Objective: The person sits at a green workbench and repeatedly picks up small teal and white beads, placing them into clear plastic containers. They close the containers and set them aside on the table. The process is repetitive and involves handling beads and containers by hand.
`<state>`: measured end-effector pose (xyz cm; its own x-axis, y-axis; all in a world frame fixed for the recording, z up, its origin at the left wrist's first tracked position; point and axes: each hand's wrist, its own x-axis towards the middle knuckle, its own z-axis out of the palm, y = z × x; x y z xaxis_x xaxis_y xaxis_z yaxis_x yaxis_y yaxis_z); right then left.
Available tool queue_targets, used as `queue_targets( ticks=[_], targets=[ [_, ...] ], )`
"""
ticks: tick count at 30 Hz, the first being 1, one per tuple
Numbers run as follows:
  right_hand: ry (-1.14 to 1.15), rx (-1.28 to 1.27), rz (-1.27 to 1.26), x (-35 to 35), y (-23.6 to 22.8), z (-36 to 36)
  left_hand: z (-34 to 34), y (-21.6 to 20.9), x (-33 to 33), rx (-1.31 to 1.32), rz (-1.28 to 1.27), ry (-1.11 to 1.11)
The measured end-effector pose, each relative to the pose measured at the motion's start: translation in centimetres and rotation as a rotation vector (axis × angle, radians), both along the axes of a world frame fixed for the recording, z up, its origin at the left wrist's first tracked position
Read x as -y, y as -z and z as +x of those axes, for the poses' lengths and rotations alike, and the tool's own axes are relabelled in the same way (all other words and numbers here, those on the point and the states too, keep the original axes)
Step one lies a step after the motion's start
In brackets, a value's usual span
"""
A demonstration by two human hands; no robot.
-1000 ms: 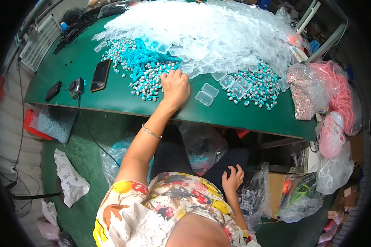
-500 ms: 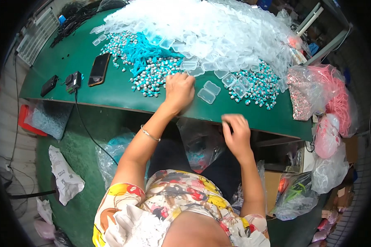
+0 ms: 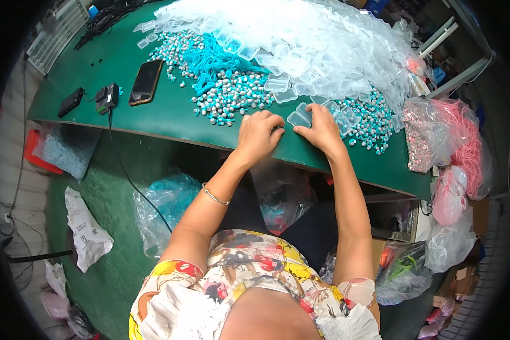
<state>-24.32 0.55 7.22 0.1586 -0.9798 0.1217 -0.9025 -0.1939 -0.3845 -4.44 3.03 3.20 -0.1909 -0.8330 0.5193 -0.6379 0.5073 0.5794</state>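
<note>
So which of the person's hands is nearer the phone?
Left. The left hand is to the right of the phone, just nearside of the teal-grey pile; the right hand is farther right, at a clear box.

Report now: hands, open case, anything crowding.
Left hand curled near bead pile, grasp unclear. Right hand spread at open clear case, contact unclear. Other cases crowd right hand.

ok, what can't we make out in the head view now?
Head view:
Left hand: its curl hides whether it holds anything.
Clear box: right hand partly covers it; contact unclear.
Box heap: glare washes out single boxes; top frame edge crops it.
</note>
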Motion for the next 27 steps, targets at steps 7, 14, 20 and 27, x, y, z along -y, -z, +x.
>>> queue_targets(
  ticks=[7, 14, 20, 27],
  targets=[
    [-0.039, 0.116, -0.125, -1.8, -0.3, -0.6, -0.2, 0.1, 0.0, -0.002, -0.02, 0.0],
    [-0.356, 0.146, -0.568, -6.3, 0.7, -0.5, 0.1, 0.3, 0.0, -0.02, -0.051, 0.018],
    [-0.376, 0.176, -0.507, -7.4, 0.9, -0.7, -0.1, 0.3, -0.2, -0.041, -0.054, 0.069],
    [0.194, -0.054, -0.539, -6.9, 2.8, -6.3, 0.1, -0.2, -0.2, -0.029, -0.097, 0.067]
  ],
)
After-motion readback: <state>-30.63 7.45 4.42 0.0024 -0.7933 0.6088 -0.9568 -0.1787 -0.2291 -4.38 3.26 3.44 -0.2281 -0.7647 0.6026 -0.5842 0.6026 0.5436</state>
